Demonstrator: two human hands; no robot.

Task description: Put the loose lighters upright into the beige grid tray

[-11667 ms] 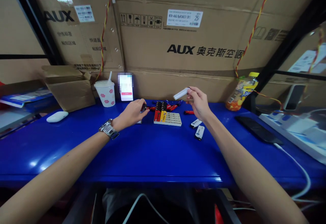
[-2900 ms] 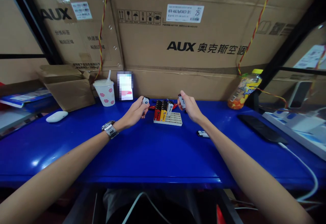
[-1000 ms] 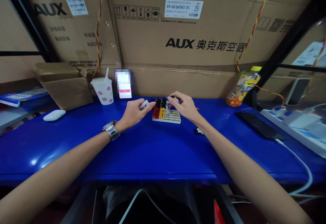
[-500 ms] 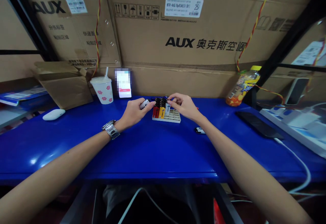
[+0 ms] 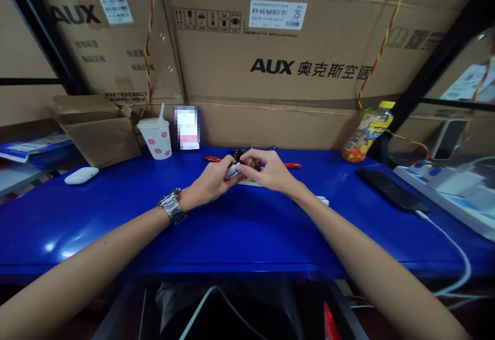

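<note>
Evidently the white lighter point(image 5: 232, 171) is between the two hands, lifted just above the near side of a pale tray point(image 5: 253, 183) on the blue desk point(image 5: 232, 231). The left hand point(image 5: 209, 181) pinches it, thumb along one side and curled fingers behind. The right hand point(image 5: 267, 171) comes in from the other side, its thumb tip against the lighter's right end and its fingers bent above; whether they truly grip, I cannot tell.

The lighter looks like a hard plastic shell, so it should be light and stiff, with no give when squeezed. Its smooth, glossy sides could slide or twist between dry fingertips, and a knock is more likely to send it skidding than to break it, though the top fittings seem the more delicate part. The best hold is probably on the two broad faces near the upper end, with the thumb opposite one or two fingers, the lower end bare and the top unpressed. Behind the hands, black lighter tops point(image 5: 238, 154) crowd close, leaving little room for fingers on that side.
</note>
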